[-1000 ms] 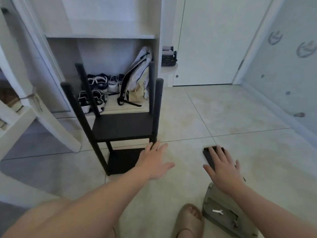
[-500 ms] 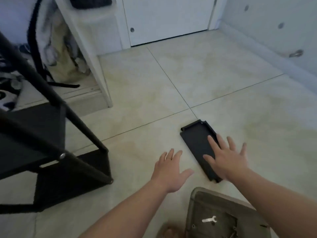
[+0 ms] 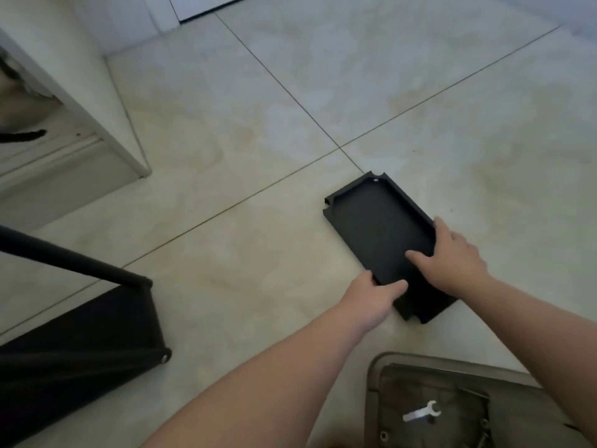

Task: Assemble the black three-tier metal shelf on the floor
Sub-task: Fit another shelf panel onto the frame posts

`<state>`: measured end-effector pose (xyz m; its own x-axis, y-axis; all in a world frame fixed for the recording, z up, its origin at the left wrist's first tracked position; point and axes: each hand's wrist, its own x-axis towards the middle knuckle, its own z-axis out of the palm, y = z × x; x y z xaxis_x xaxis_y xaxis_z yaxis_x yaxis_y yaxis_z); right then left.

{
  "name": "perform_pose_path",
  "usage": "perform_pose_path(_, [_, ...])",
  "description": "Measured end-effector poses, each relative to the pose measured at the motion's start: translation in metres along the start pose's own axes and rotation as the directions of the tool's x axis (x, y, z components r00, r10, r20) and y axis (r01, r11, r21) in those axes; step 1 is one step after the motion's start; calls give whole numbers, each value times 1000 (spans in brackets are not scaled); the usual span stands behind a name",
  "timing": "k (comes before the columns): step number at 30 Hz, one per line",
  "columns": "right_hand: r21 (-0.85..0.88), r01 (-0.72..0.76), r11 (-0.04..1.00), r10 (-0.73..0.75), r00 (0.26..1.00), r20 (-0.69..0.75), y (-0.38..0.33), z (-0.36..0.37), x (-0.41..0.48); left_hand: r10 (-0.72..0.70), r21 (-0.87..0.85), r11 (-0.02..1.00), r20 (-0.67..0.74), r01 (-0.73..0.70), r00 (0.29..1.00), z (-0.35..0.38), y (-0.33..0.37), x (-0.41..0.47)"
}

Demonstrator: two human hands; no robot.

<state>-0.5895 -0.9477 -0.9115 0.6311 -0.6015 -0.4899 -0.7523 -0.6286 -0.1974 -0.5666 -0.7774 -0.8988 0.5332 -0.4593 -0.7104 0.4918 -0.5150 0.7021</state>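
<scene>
A loose black metal shelf tray (image 3: 371, 221) lies flat on the tiled floor, hollow side up, with notched corners. My left hand (image 3: 374, 295) grips its near left edge, thumb on top of the rim. My right hand (image 3: 452, 257) holds the right edge, thumb lying across the tray's inside and fingers curled over the rim. The partly built black shelf frame (image 3: 80, 334) stands at the lower left, a black post (image 3: 64, 257) running to its corner; most of it is out of view.
A grey tray (image 3: 403, 367) at the bottom right holds a small silver wrench (image 3: 420, 413) and several screws. A white cabinet (image 3: 97, 92) stands at the upper left. Bare tiled floor (image 3: 323, 76) stretches beyond the shelf tray.
My view has tipped down and to the right. Both hands moved from hovering open over the floor onto the black tray and now grip its edges.
</scene>
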Motion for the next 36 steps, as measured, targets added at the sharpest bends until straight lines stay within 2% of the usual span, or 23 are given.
perform_pose_path(2, [122,-92,988,90,996,27,-3,-10,0,-37,-112,993,-14,36,999,-2,5,-4])
perform_pose_path(4, [317,-125,940,106,991,77,-6,-19,-1,-47,-128,991,-69,38,997,-11,9,-10])
perform_pose_path(7, [417,-166,893,108,981,158,-13,-29,-12,-56,-133,990,-106,42,993,-31,19,-26])
perform_pose_path(10, [570,-275,774,130,950,282,-19,-35,-26,-94,-161,985,-160,68,983,-47,27,-45])
perform_pose_path(13, [622,-320,714,107,929,354,-25,-42,-41,-70,-180,983,-194,34,978,-62,32,-61])
perform_pose_path(19, [709,-358,607,-29,882,470,-50,-67,-104,-27,-188,982,-194,-10,981,-108,59,-129])
perform_pose_path(25, [781,-346,519,-140,867,478,-70,-102,-176,10,-209,977,-177,-48,984,-138,68,-215])
perform_pose_path(31, [847,-278,453,-243,875,418,-77,-152,-271,33,-228,972,-129,-62,991,-147,78,-315])
perform_pose_path(34, [877,-241,416,-270,888,372,-79,-174,-328,68,-134,987,-151,-89,986,-148,86,-374])
perform_pose_path(36, [901,-205,382,-271,908,321,-81,-188,-366,133,48,991,-175,-127,975,-150,90,-416])
